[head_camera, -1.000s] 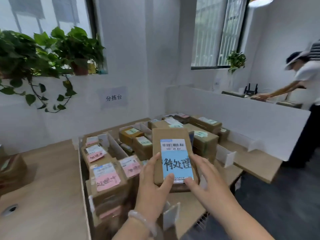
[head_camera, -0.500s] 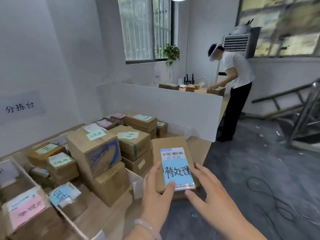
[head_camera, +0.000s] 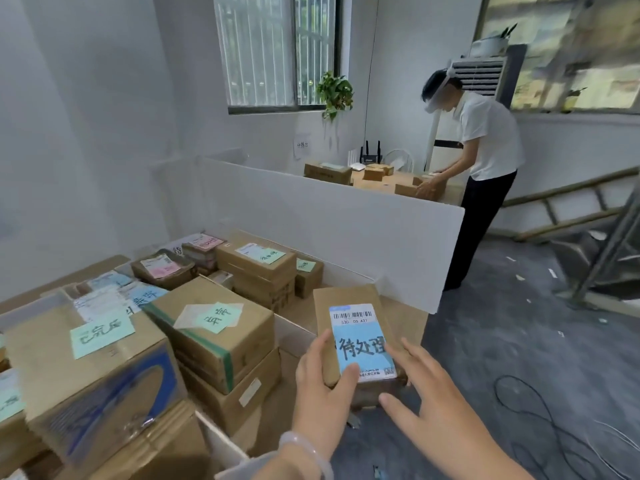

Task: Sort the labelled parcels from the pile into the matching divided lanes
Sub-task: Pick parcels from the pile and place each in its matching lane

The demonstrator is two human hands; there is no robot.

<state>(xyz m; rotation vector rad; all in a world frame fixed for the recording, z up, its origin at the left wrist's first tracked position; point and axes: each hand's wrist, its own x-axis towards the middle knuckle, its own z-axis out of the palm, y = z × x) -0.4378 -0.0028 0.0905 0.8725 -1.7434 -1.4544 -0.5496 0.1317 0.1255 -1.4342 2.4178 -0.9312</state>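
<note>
I hold a flat brown parcel (head_camera: 349, 310) with a white barcode sticker and a blue handwritten label in front of me, over the right end of the sorting table. My left hand (head_camera: 322, 393) grips its near left edge, thumb on the blue label. My right hand (head_camera: 426, 400) touches its near right side with fingers spread and nearly straight. Left of the parcel stand lanes split by white dividers (head_camera: 294, 332), filled with labelled cardboard boxes: green-labelled boxes (head_camera: 214, 327) nearest, pink-labelled ones (head_camera: 162, 271) farther back.
A tall white partition (head_camera: 332, 230) bounds the table's far side. Behind it a person (head_camera: 481, 168) in a white shirt bends over boxes on another table. Grey floor with loose cables (head_camera: 540, 420) lies right. A metal stair frame (head_camera: 606, 244) stands at far right.
My head has turned right, so the pink-labelled lanes and the plants slid out of view. The parcel stays held in both hands, now over the table's right end.
</note>
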